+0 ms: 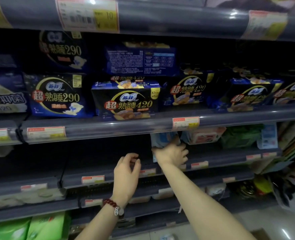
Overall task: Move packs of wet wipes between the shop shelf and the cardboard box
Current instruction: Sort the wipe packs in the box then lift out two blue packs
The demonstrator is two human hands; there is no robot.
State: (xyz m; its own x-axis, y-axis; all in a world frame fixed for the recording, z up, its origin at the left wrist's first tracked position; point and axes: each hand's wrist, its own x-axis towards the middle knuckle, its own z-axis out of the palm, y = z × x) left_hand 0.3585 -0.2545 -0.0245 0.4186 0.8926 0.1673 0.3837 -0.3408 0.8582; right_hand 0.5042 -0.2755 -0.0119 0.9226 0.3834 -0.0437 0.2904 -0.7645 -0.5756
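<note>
Gripping the pale blue soft-plastic wipes pack (162, 138) right of centre, her right hand (171, 153) should seat it upright. Left hand (126, 172), fingers loosely curled and empty, could steady it.

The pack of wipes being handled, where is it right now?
The pale blue pack stands on the third shelf, right of centre, gripped by the right hand.

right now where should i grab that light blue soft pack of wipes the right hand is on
Grip the light blue soft pack of wet wipes by its lower front edge, coming from the open front of the grey shop shelf. It stands upright at the front, so that end faces you; the shelf rail above hides its top. The right hand already holds it there, fingers wrapped up its face.
</note>
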